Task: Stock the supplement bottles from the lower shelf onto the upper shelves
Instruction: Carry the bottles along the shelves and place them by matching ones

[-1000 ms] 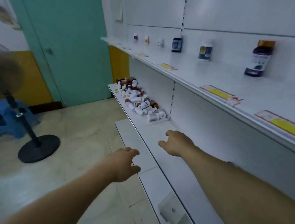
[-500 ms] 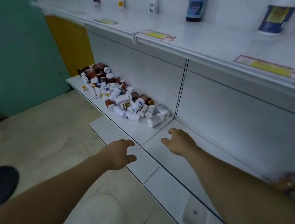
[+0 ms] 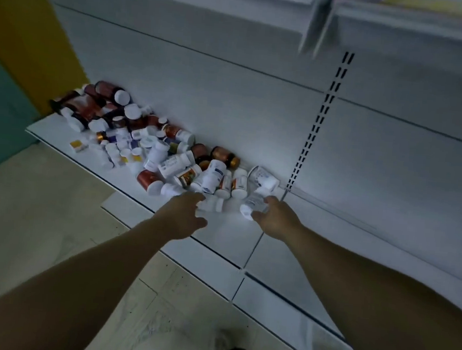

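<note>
Several supplement bottles, white and brown, lie in a heap on the white lower shelf against the back panel. My left hand reaches the heap's near edge, fingers spread above a small white bottle, thumb apart from it. At the right end of the heap lies a white bottle on its side, with the thumb and fingers of my right hand curled round it. The upper shelf edge runs across the top, blurred.
A slotted upright divides the back panel just right of the heap. The lower shelf continues bare to the right. Tiled floor lies on the left, with a teal door and yellow wall beyond.
My head has dropped and moved closer to the lower shelf. Both hands have moved forward from the bare shelf to the heap, and my right hand has closed round a white bottle.
</note>
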`<state>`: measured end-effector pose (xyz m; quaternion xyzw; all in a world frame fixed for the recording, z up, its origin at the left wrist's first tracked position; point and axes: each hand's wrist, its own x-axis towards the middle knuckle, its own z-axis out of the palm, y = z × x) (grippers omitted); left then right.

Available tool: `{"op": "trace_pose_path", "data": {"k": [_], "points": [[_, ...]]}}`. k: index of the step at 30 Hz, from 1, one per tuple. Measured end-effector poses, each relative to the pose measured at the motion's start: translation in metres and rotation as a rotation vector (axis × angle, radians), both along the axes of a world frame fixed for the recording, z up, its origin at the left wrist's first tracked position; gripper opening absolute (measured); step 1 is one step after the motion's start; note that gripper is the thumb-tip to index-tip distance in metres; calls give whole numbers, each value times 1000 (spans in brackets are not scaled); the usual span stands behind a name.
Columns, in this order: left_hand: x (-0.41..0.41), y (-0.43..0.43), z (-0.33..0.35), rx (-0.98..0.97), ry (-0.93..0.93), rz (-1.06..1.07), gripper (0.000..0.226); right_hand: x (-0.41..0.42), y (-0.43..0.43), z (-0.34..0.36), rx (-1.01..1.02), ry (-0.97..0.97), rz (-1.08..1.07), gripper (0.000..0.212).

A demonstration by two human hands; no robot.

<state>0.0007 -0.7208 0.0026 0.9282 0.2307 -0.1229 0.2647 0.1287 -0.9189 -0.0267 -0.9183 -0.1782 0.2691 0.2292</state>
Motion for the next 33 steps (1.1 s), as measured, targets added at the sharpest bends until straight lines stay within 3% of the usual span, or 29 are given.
{"op": "trace_pose_path", "data": {"k": [6,9,12,16,24,26,29,33], "points": [[49,27,-20,126,-140,-171,54,6,34,-30,-93,-62,-37,66],[76,25,-26,185,-209,-299,48,5,43,-38,-61,-98,-67,42],[96,27,-33,208,-211,-396,51,0,47,-40,-47,-68,-200,40],[130,18,-43,163,-204,-542,57,-7,40,-49,-126,-214,-273,35],[194,-29,-76,468,-203,-754,66,-26,4,-65,-179,-215,-296,62],[201,-34,-86,593,-213,-774,62,-26,-5,-62,-45,-189,-384,64],[208,-40,-96,658,-274,-762,59,-24,-20,-47,373,14,-701,71],[215,-51,-91,487,-356,-762,52,-31,-36,-23,851,270,-903,33]]}}
